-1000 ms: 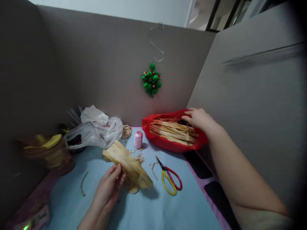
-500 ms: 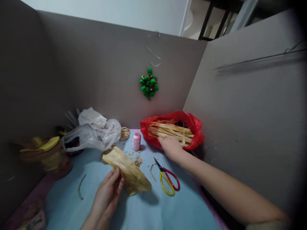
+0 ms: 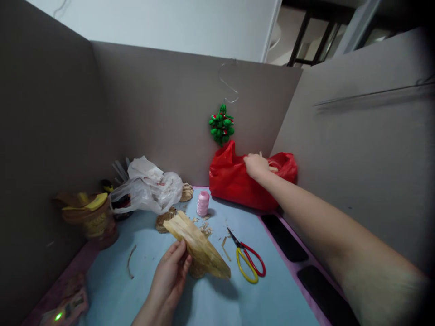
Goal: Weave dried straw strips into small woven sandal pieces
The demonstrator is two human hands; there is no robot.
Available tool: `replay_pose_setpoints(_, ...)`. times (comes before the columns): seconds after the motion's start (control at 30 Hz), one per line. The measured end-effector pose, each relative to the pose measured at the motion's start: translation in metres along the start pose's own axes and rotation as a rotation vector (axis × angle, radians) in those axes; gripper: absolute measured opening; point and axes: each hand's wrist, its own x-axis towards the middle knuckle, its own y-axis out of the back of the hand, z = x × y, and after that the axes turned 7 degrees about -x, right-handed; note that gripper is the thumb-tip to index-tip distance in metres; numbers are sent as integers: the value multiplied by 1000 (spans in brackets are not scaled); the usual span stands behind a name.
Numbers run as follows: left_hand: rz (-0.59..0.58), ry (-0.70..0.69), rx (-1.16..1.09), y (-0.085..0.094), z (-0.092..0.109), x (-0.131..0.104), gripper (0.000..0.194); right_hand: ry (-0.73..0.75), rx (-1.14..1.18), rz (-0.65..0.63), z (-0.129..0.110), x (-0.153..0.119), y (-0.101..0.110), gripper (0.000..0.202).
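My left hand pinches a wide, pale yellow dried corn husk between thumb and fingers, holding it above the blue table cover. At the back right, my right hand is closed on the upper edge of a red plastic bag. Its front wall stands up and hides most of what is inside. Scissors with one red and one yellow handle lie with blades apart, right of the husk. Behind the husk stands a pink thread spool. A coiled brown piece rests beside the husk's upper end.
Husk scraps lie near the spool. A clear plastic bag and a brown pot stand at the left. Two black flat objects lie along the right edge. Grey partitions enclose the table; a green ornament hangs at the back.
My right hand has moved up and back, and the red bag's front wall has risen over the pale strips. The view has shifted slightly; my left hand keeps the husk.
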Motion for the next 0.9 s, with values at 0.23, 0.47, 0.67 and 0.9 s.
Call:
replay_pose_setpoints(0.23,-28,23,16,-2,0,-5,9,-19,214,147,-12,4,-39,30)
replay_pose_setpoints(0.47,-30,64,21,0,-7,-2,7,-123,348,106,-5,1,-100,50)
replay_pose_setpoints(0.67,-4,91,22,4,-15,1,5,-13,222,23,-13,16,-151,81)
replay_pose_setpoints(0.9,88,151,0,3,-12,7,8,-49,202,-68,-12,43,-199,72)
